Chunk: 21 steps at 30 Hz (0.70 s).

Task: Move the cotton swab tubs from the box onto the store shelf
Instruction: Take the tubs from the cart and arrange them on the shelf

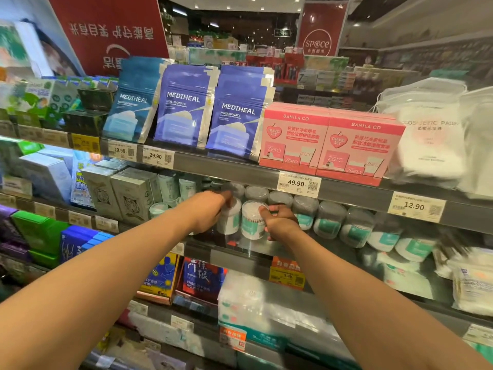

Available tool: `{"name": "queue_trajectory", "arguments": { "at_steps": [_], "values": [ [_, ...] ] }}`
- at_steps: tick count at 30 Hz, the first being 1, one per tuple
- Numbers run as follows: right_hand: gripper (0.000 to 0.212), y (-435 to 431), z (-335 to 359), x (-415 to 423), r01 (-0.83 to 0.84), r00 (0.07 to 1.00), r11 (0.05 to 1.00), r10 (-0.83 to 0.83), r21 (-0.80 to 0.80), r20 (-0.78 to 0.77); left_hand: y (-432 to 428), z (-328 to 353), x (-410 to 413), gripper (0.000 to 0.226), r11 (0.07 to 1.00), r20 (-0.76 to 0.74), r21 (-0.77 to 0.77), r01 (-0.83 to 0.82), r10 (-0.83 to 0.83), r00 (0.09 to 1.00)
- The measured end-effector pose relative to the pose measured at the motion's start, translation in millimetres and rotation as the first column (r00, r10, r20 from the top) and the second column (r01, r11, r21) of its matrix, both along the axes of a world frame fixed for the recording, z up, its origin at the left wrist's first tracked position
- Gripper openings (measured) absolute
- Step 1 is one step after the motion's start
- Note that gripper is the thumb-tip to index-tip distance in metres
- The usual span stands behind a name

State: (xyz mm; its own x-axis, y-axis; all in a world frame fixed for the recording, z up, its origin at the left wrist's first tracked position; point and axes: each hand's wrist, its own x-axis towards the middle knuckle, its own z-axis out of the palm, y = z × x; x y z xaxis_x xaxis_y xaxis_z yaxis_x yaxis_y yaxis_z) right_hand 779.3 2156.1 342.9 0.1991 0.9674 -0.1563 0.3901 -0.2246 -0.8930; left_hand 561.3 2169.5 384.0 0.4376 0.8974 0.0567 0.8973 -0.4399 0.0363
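Item: cotton swab tubs (329, 222), clear plastic, teal labels. Location: middle shelf (240, 251), front row. Left hand (209, 209) curled round left tub (230, 218). Right hand (280, 222) pinches right tub (250, 221). Likely light, rigid, slick. Hold round body.

Blue Mediheal pouches (186, 105) beside pink Banila Co boxes (330, 141) above.
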Motion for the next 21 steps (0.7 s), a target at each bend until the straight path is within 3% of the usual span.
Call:
{"name": "queue_trajectory", "arguments": {
  "at_steps": [5, 11, 16, 21],
  "values": [
    [0.030, 1, 2, -1, -0.001, 1.000, 1.000, 0.002, -0.013, 0.012, 6, -1, -8, 0.058, 0.999, 0.038, -0.025, 0.035, -0.034, 0.999],
    [0.037, 9, -3, -9, 0.040, 0.997, 0.999, -0.040, 0.007, 0.064, 10, -5, -8, 0.050, 1.000, 0.115, -0.029, 0.008, -0.004, 0.993],
    [0.029, 11, -4, -13, 0.099, 0.990, 0.995, -0.101, 0.028, 0.094, 11, -4, -11, 0.039, 0.996, 0.147, -0.075, 0.044, -0.033, 0.989],
    [0.023, 13, 2, -21, 0.129, 0.970, 0.989, -0.112, -0.068, 0.217, 13, -5, -10, 0.035, 0.996, 0.177, -0.082, 0.042, -0.027, 0.984]
  ]
}}
